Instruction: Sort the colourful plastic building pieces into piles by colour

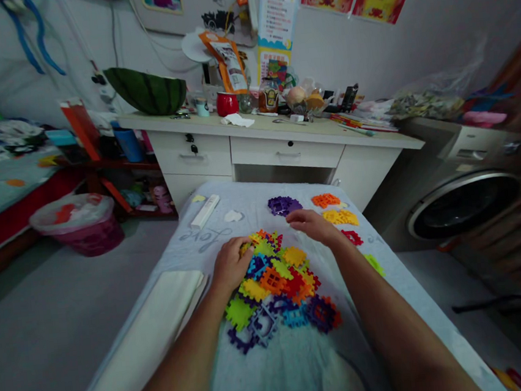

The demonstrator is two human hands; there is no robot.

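A heap of colourful toothed plastic building pieces (273, 280) lies in the middle of the cloth-covered table. At the heap's far left edge, my left hand (232, 263) has its fingers curled around a yellow toothed piece (246, 247), partly hidden by the fingers. My right hand (312, 224) is held beyond the heap with fingers stretched out, nothing visible in them. Just past its fingertips lies a group of purple pieces (280, 205). Along the right side sit separate groups: orange (325, 199), yellow (340, 216), red (352, 238) and green (374, 264).
A white stick-like box (205, 212) lies at the table's far left, and a folded white cloth (166, 315) nearer. Behind stands a white desk (277, 129) bearing a cut watermelon (152, 95) and jars. A washing machine (453, 183) is right, a pink bin (84, 234) left.
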